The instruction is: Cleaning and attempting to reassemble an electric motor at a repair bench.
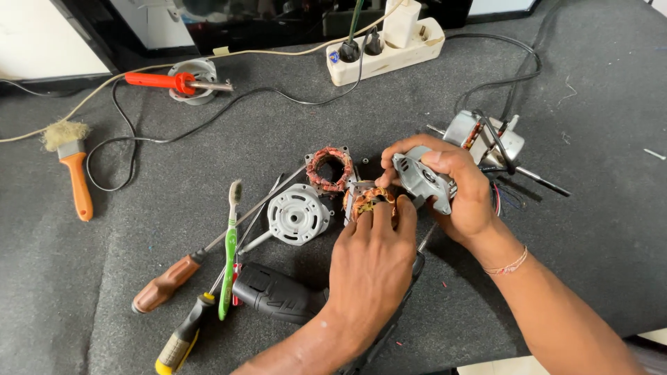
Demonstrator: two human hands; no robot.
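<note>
Left hand (372, 253) fingers pressed on copper-wound stator (368, 200), mid table (590, 229). Right hand (455, 187) fingers pinching grey motor end cover (420, 179). Second end cover (297, 214) just left.

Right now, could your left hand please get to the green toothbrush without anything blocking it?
Probably yes: the toothbrush lies in the open just left of the left hand, but that hand rests on a copper-wound stator and would have to let go first.

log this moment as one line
left hand: gripping copper-wound stator | right hand: holding grey motor end cover | surface: dark mat
</note>
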